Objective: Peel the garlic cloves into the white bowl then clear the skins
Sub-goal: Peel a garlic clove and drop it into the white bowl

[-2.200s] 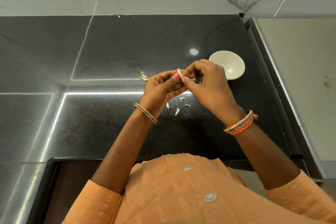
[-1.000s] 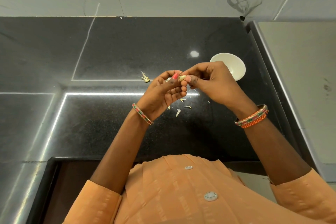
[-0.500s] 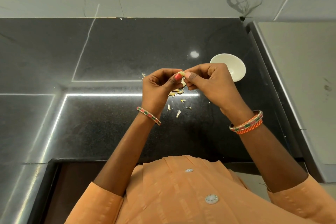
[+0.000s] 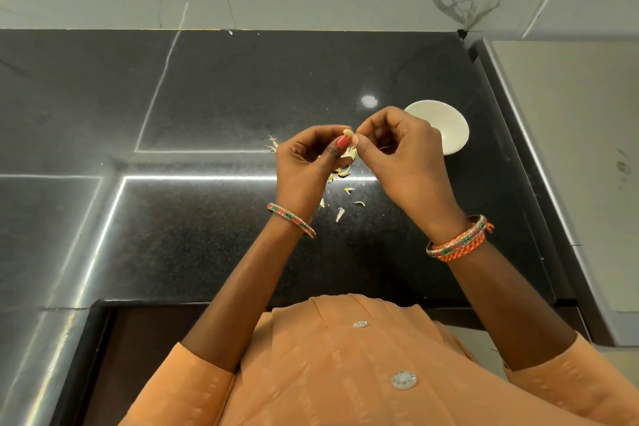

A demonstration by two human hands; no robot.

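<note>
Garlic clove [image 4: 348,132] up in the air between both hands, above the black bench [image 4: 214,90], and this is peeling at close quarters! Left hand [image 4: 306,162] has the narrow grip: thumb and fingertips pinched round the clove, tip poking out and pointing away, so the papery end is offered to the other side. Right hand [image 4: 403,156] meets it with fingers curled tight, thumb and forefinger nipping at that exposed tip; I judge it is tugging skin, though the scrap itself is too small to make out.

Why so high and central? Judging by the litter, so the waste drops straight down: skins [image 4: 340,214] lie scattered on the bench below the hands, with a looser curl of skin [image 4: 347,162] showing under the left thumb — hanging or fallen, I cannot tell.

White bowl [image 4: 446,130] sits just beyond the right hand, rim partly hidden by the knuckles, close enough for a short drop. What shows of its inside looks bare. By my reading it's early: clearing skins is some way off.
</note>
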